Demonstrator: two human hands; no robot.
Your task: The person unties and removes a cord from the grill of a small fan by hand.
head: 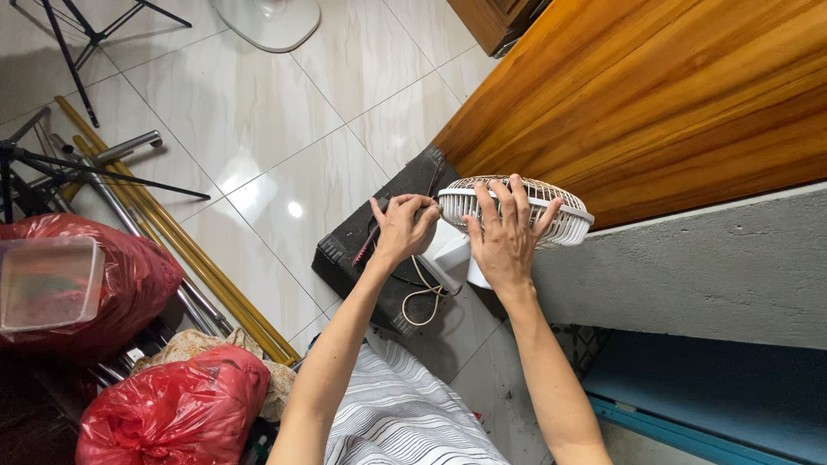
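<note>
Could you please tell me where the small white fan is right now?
The small white fan sits centre-right in the head view, under the right hand, beside the left hand, against the wooden panel.

Both hands on white fan (517,211), fingers (504,198) spread over grille

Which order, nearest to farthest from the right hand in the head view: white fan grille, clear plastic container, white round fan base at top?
1. White fan grille: under the right hand, fingers spread on it.
2. White round fan base: on the floor tiles at the top, left of the hand.
3. Clear plastic container: far left, on a red bag.
</note>
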